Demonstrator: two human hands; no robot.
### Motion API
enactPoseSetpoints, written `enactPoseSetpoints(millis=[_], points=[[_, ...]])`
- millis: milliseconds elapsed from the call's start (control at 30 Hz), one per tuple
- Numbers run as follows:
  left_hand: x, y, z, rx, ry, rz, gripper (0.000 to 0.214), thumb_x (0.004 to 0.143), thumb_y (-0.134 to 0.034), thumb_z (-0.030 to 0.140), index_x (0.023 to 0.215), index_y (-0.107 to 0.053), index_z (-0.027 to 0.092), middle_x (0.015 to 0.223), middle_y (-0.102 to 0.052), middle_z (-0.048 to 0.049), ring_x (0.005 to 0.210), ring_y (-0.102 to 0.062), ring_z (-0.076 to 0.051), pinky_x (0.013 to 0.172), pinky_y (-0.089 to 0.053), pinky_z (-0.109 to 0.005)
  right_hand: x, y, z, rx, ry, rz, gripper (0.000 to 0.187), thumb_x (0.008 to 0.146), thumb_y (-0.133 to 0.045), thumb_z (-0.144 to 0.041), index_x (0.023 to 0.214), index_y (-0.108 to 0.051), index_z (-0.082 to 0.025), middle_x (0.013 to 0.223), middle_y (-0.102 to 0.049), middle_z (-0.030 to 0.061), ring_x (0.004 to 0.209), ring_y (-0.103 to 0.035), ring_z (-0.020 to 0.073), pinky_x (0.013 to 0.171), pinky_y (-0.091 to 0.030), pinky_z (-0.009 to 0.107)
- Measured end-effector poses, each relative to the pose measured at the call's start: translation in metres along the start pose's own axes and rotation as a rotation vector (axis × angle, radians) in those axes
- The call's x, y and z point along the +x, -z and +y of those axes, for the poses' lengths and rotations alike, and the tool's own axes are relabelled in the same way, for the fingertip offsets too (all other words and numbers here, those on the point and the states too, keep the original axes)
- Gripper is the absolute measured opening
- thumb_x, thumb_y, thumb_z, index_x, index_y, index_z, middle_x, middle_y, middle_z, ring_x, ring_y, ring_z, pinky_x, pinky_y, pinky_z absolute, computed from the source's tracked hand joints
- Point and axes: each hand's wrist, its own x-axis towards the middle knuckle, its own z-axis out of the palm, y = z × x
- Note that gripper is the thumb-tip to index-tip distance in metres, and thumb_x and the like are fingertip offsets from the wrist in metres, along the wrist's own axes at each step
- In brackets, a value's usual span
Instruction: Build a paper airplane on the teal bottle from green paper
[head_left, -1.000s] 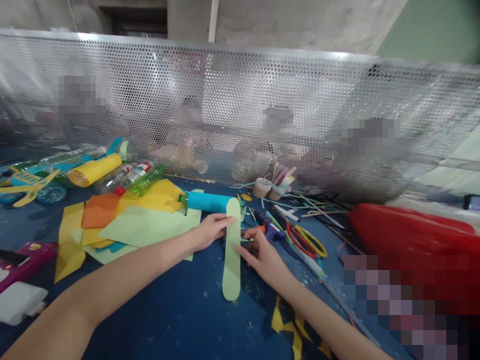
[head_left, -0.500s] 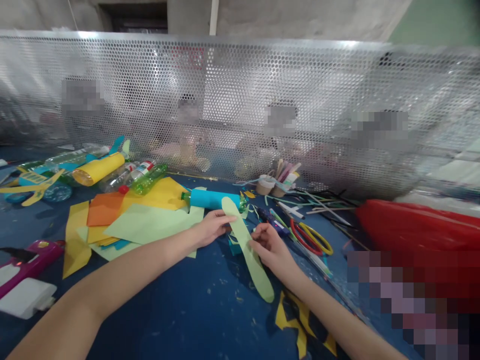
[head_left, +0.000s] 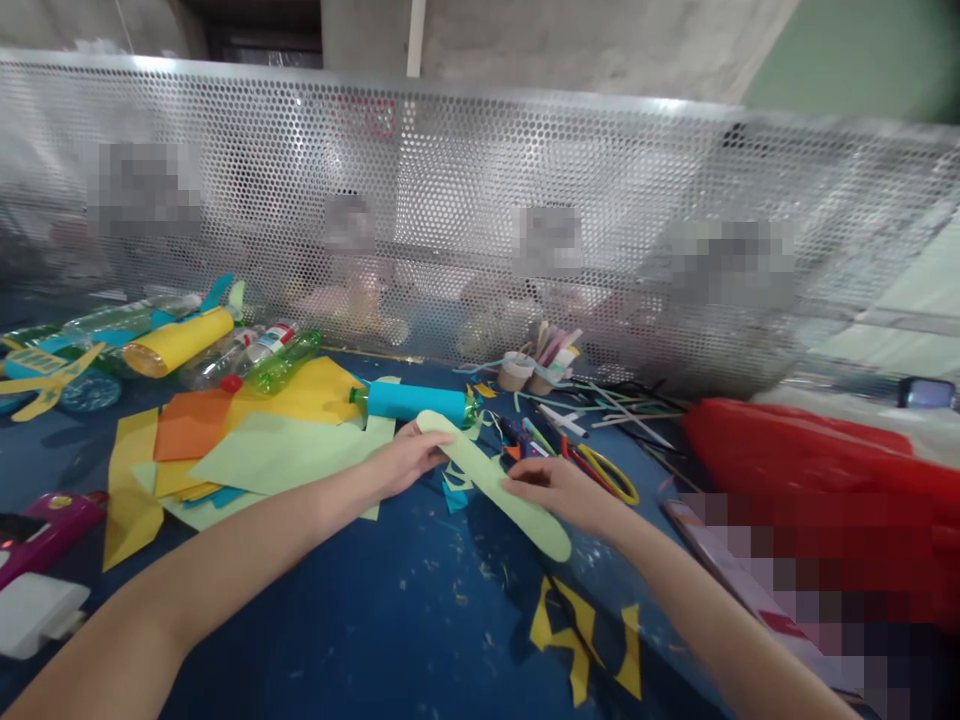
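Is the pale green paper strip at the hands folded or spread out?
Spread out: the strip slants from the left hand past the right hand, both rounded ends in sight, with no fold visible.

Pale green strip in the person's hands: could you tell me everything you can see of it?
The pale green strip is long, narrow and plain, with rounded ends; it looks like paper or thin card. It slants from far left to near right, apparently raised above the blue table, on the near side of a blue-wrapped bottle. The left hand pinches it near its far end, thumb on top. The right hand has fingertips at its right edge, around the middle.
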Motion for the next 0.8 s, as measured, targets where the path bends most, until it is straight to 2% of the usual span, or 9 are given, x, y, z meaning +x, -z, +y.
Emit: enactPoseSetpoints(millis=[100, 167, 300, 367, 433, 533, 633, 800], points=[[-0.001, 0.000, 0.000, 0.039, 0.004, 0.019, 0.022, 0.061, -0.071, 0.007, 0.078, -0.057, 0.013, 0.084, -0.065, -0.0051, 0.082, -0.062, -0.016, 0.078, -0.051, -0.031, -0.001, 0.011, 0.003, -0.020, 0.051, 0.035, 0.031, 0.077, -0.056, -0.047, 0.078, -0.064, -0.018, 0.069, -0.058, -0.0004, 0.062, -0.050, 0.0132, 0.056, -0.038, 0.025], [-0.001, 0.002, 0.003, 0.102, -0.016, -0.021, 0.026, 0.061, -0.072, 0.010, 0.081, -0.058, 0.015, 0.083, -0.063, -0.0038, 0.082, -0.062, -0.016, 0.077, -0.051, -0.031, -0.001, 0.017, 0.006, -0.010, 0.081, 0.055, 0.030, 0.078, -0.054, -0.046, 0.081, -0.064, -0.018, 0.069, -0.059, -0.0006, 0.062, -0.051, 0.0134, 0.056, -0.039, 0.024], [0.000, 0.009, 0.019, 0.351, 0.039, -0.233, 0.040, 0.059, -0.075, 0.019, 0.097, -0.061, 0.018, 0.087, -0.063, -0.0041, 0.080, -0.062, -0.017, 0.073, -0.050, -0.031, -0.003, 0.026, 0.008, -0.057, 0.083, 0.077, 0.029, 0.076, -0.058, -0.044, 0.086, -0.067, -0.018, 0.071, -0.062, 0.0003, 0.063, -0.054, 0.0145, 0.057, -0.040, 0.025], [-0.001, 0.011, 0.029, 0.557, 0.101, -0.341, 0.038, 0.060, -0.075, 0.025, 0.096, -0.065, 0.017, 0.090, -0.064, -0.0050, 0.081, -0.061, -0.017, 0.070, -0.048, -0.028, -0.005, 0.029, 0.008, -0.084, 0.075, 0.085, 0.028, 0.075, -0.059, -0.043, 0.085, -0.069, -0.019, 0.069, -0.062, -0.0001, 0.061, -0.053, 0.0138, 0.055, -0.039, 0.024], [-0.003, 0.010, 0.036, 0.750, 0.107, -0.385, 0.038, 0.063, -0.074, 0.032, 0.098, -0.068, 0.018, 0.084, -0.066, -0.0047, 0.077, -0.060, -0.017, 0.065, -0.045, -0.025, -0.006, 0.029, 0.007, -0.095, 0.057, 0.067, 0.028, 0.075, -0.059, -0.043, 0.085, -0.070, -0.019, 0.066, -0.062, -0.0009, 0.057, -0.051, 0.0125, 0.053, -0.038, 0.023], [-0.006, 0.007, 0.039, 0.840, 0.069, -0.500, 0.044, 0.065, -0.072, 0.032, 0.108, -0.065, 0.022, 0.088, -0.068, -0.0060, 0.087, -0.061, -0.020, 0.071, -0.043, -0.026, -0.008, 0.024, 0.004, -0.094, 0.046, 0.018, 0.028, 0.076, -0.059, -0.042, 0.086, -0.070, -0.019, 0.068, -0.063, -0.0009, 0.057, -0.052, 0.0120, 0.053, -0.039, 0.023], [-0.010, 0.003, 0.037, 0.879, 0.103, -0.640, 0.048, 0.068, -0.070, 0.031, 0.114, -0.061, 0.025, 0.091, -0.068, -0.0065, 0.090, -0.062, -0.021, 0.075, -0.043, -0.029, -0.008, 0.019, -0.002, -0.104, 0.081, 0.002, 0.027, 0.076, -0.059, -0.041, 0.089, -0.071, -0.020, 0.078, -0.067, 0.0010, 0.065, -0.056, 0.0135, 0.060, -0.042, 0.024], [-0.011, 0.003, 0.043, 0.993, 0.086, -0.694, 0.050, 0.071, -0.065, 0.025, 0.120, -0.056, 0.027, 0.090, -0.066, -0.0046, 0.086, -0.060, -0.018, 0.077, -0.041, -0.029, -0.009, 0.025, -0.006, -0.096, 0.045, 0.134, 0.033, 0.078, -0.057, -0.041, 0.100, -0.067, -0.019, 0.073, -0.068, 0.0018, 0.060, -0.057, 0.0142, 0.054, -0.042, 0.024]])
